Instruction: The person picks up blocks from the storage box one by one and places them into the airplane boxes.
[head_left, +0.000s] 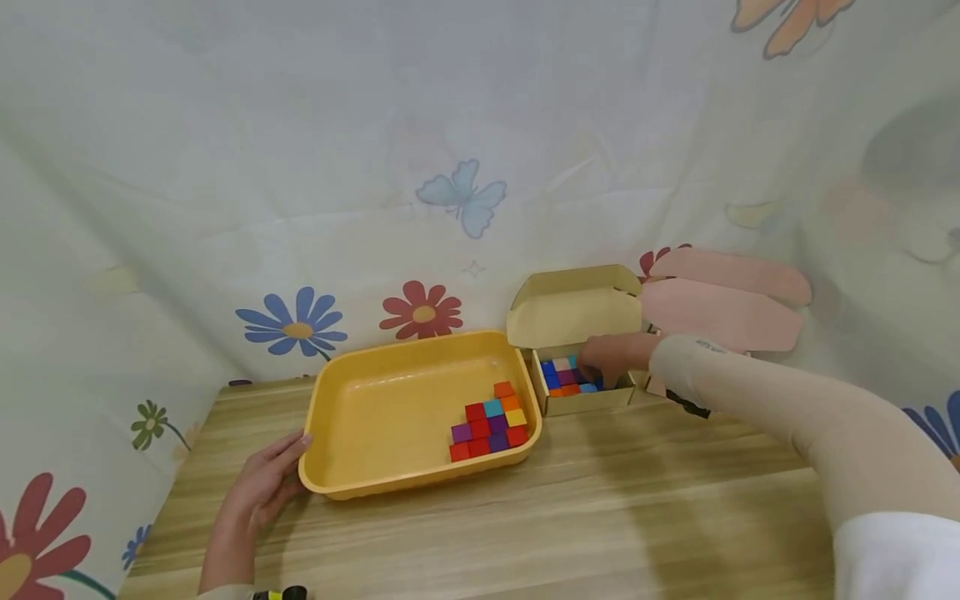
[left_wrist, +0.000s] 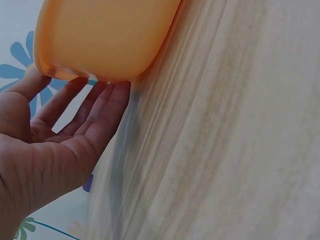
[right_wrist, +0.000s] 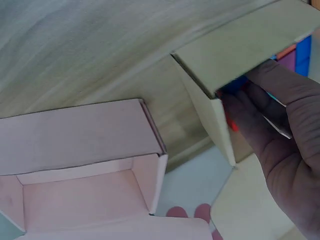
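Right of the yellow tray [head_left: 390, 408], the right hand [head_left: 613, 357] reaches into the cream box [head_left: 588, 404]; there it is better to pinch one of the cubes [head_left: 566, 377] by opposite sides. If it is clamped on any, I cannot tell. The left hand [head_left: 266, 479], fingers apart, touches the tray's left end. I count one tray, twelve cubes inside its right part, two boxes including the pink box [right_wrist: 75, 140].

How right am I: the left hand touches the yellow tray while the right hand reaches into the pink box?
Almost: the left hand does touch the yellow tray, but the right hand reaches into the cream box, not the pink box, as the right wrist view shows.
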